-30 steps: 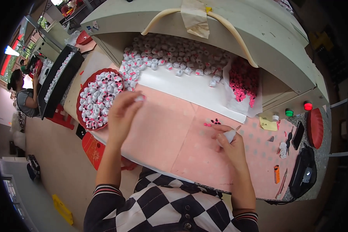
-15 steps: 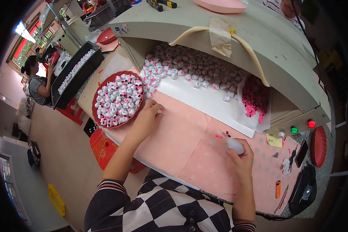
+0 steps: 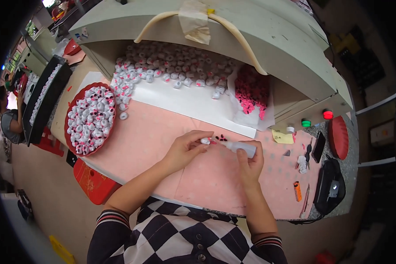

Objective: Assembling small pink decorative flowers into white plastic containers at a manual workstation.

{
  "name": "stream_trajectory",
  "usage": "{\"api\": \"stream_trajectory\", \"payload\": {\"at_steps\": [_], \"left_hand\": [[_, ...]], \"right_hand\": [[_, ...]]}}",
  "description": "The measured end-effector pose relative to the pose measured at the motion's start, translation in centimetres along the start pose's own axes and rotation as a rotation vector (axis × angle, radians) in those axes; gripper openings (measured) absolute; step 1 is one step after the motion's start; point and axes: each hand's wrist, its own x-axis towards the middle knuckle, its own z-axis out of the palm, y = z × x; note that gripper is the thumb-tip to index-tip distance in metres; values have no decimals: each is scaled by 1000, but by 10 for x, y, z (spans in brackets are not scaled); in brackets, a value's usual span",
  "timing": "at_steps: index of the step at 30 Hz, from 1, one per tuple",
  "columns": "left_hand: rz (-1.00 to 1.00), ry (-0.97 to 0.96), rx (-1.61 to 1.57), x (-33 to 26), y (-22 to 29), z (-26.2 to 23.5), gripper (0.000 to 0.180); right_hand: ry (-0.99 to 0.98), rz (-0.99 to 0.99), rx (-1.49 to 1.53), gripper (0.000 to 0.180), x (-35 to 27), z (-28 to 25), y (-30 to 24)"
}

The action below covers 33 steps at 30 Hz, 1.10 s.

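Left hand pinches a small white piece at its fingertips, right hand is closed round a little white squeeze bottle, nozzle meeting that piece over the pink mat, nothing between them. Left of the left hand sits a round red tray heaped with white pieces; beyond both hands, a loose pile of them and a bag of pink bits. Right of the right hand: yellow paper note, orange lighter, black pouch.

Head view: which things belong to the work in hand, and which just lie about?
In use:
left hand holding small white piece
right hand holding white squeeze bottle
red tray of pieces

Lying about:
orange lighter
phone
yellow note
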Motion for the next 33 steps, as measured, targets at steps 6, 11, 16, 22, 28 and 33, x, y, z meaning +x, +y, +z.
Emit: {"api": "stream_trajectory", "payload": {"at_steps": [6, 11, 16, 22, 28, 33], "left_hand": [[-123, 10, -50, 1, 0, 4, 42], [-118, 46, -34, 0, 4, 5, 33], [-88, 60, -43, -1, -1, 4, 31], [2, 88, 13, 0, -1, 9, 27], [-29, 91, -16, 1, 1, 9, 26], [-27, 78, -9, 1, 3, 8, 26]], "right_hand": [[-112, -84, -180, 21, -1, -2, -4], [-116, -88, -199, 21, -1, -1, -4], [-124, -106, -219, 20, -1, 1, -3], [-124, -110, -206, 20, -2, 4, -3], [-166, -159, -241, 20, 0, 0, -3], [-130, -124, -238, 20, 1, -1, -5]]}}
